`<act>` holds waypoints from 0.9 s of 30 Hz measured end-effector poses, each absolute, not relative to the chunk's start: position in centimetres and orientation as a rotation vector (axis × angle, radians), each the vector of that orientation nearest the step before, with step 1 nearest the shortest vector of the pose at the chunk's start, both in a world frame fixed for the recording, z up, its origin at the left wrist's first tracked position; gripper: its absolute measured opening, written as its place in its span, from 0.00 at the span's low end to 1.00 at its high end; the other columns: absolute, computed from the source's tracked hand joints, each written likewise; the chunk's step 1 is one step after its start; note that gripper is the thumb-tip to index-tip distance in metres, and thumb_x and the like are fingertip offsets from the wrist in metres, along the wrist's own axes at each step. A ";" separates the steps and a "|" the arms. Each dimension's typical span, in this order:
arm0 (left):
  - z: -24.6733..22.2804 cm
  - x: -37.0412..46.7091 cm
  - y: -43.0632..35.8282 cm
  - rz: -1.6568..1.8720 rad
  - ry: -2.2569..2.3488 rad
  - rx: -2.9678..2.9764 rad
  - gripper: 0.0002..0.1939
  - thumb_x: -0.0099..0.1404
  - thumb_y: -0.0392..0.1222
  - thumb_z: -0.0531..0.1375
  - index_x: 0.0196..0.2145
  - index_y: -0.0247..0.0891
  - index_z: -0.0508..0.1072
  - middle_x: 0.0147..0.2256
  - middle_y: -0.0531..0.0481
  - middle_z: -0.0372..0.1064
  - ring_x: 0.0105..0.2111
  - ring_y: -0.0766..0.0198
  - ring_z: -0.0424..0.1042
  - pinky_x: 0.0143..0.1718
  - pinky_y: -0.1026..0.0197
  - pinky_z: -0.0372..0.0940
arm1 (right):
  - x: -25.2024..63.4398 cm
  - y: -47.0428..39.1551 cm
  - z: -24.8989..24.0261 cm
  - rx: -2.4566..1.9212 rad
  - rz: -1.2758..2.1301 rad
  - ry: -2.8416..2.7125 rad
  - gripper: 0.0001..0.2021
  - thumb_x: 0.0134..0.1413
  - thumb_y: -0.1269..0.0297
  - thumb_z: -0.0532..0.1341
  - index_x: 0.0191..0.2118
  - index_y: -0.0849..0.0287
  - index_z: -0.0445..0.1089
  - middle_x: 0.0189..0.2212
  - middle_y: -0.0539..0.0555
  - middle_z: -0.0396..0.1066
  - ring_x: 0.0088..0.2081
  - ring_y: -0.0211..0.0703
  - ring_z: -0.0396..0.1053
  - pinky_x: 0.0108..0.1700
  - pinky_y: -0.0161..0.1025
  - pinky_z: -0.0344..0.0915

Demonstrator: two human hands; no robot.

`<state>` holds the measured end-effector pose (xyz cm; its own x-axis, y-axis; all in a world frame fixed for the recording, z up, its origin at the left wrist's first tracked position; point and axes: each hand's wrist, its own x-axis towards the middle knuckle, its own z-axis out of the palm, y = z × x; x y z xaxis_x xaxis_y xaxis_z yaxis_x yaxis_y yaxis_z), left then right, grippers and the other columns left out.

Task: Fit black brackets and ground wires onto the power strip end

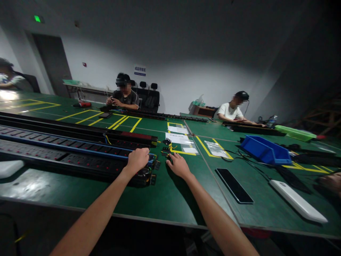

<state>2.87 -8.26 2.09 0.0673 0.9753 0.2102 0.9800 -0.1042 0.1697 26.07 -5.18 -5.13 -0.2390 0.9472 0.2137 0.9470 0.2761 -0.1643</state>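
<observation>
Long black strips with rows of sockets and red dots [90, 165] lie side by side on the green table [160, 199], reaching from the left edge to the middle. My left hand [138, 160] rests over their right end, its fingers curled; what they hold, if anything, is hidden. Loose wires and small black end parts [153, 170] stick out just beside it. My right hand [177, 164] is low over the table to the right, fingers bent and somewhat apart, its fingertips at small black pieces [166, 151] with a yellow wire. Whether it grips one is too small to tell.
A dark phone [234, 185], a white power bank [298, 201], cables and a blue bin [265, 149] lie to the right. Paper sheets [178, 138] are beyond my hands. People [128, 94] [231, 108] sit across the table; another person's hand [330, 183] is at the right edge.
</observation>
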 end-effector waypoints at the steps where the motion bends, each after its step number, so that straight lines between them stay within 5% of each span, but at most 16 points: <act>1: 2.1 2.9 -8.3 -0.429 -2.088 -2.283 0.11 0.66 0.39 0.50 0.34 0.42 0.73 0.36 0.43 0.77 0.40 0.50 0.77 0.39 0.55 0.66 | 26.1 -5.2 -5.1 -1.741 0.001 -2.279 0.27 0.67 0.51 0.51 0.65 0.60 0.63 0.64 0.65 0.61 0.66 0.56 0.56 0.64 0.50 0.55; 27: 2.3 3.0 -8.4 -0.395 -2.121 -2.270 0.12 0.66 0.39 0.51 0.36 0.43 0.74 0.37 0.43 0.77 0.40 0.51 0.77 0.41 0.56 0.66 | 26.0 -5.3 -5.0 -1.751 0.006 -2.271 0.27 0.67 0.51 0.52 0.66 0.59 0.63 0.64 0.65 0.61 0.66 0.56 0.57 0.64 0.51 0.55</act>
